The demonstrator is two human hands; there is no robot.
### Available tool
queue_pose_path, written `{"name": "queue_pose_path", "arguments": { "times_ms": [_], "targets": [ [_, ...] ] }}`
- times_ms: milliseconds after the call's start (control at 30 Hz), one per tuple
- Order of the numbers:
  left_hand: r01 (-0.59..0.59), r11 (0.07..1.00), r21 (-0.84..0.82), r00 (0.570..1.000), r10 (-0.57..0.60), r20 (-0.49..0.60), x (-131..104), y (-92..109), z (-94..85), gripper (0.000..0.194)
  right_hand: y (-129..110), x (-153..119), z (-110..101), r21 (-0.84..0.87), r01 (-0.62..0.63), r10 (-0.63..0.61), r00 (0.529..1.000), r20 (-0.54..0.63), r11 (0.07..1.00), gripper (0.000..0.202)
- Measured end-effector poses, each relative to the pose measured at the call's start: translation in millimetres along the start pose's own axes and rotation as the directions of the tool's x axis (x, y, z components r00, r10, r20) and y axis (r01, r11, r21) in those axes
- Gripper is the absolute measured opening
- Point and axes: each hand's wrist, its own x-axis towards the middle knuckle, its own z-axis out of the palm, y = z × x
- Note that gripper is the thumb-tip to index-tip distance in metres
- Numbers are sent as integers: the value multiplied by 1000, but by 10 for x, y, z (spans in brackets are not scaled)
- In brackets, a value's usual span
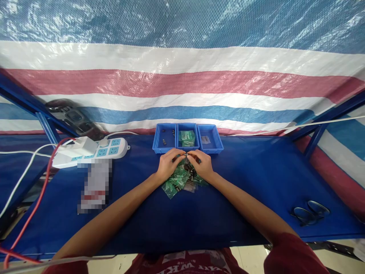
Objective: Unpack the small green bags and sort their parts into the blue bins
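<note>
Fingertips of my left hand (169, 163) and my right hand (203, 163) meet in a pinch. Between them is a small greyish piece (186, 154), too small to name. Below the hands on the blue table lies a pile of small clear bags with green contents (178, 179), with dark small parts (190, 169) among them. Just beyond my fingers stand three blue bins side by side. The left bin (157, 146) holds a few small dark metal parts, the middle bin (186, 126) green packets, and the right bin (215, 140) a small clear packet.
A white power strip (118, 148) with plugged-in chargers and red and white cables sits at the left, a pixelated flat object (96, 184) in front of it. Glasses (310, 213) lie at the right. Striped sheeting (182, 83) hangs behind the blue table (251, 163).
</note>
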Motion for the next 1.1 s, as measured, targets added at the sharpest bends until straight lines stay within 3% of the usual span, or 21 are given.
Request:
{"name": "queue_pose_path", "arguments": {
  "times_ms": [200, 367, 733, 1000, 1100],
  "targets": [
    [-30, 1000, -4, 1000, 30, -7, 8, -4, -11, 11, 14, 4, 15, -23, 16, -16, 1000, 16, 1000, 22],
    [14, 1000, -5, 999, -14, 29, -5, -4, -22, 12, 22, 9, 33, -25, 21, -21, 1000, 23, 999, 23],
    [120, 993, -15, 993, -120, -17, -29, 32, -44, 14, 6, 0, 32, -52, 23, -23, 1000, -2, 998, 26],
    [23, 999, 42, 1000, -23, -9, -35, 12, -54, 21, -15, -4, 17, -33, 8, -9, 999, -30, 999, 24],
    [58, 998, 13, 998, -58, 16, -57, -14, -29, 23, -4, -10, 21, -15, 17, -18, 999, -33, 1000, 21]
  ]
}}
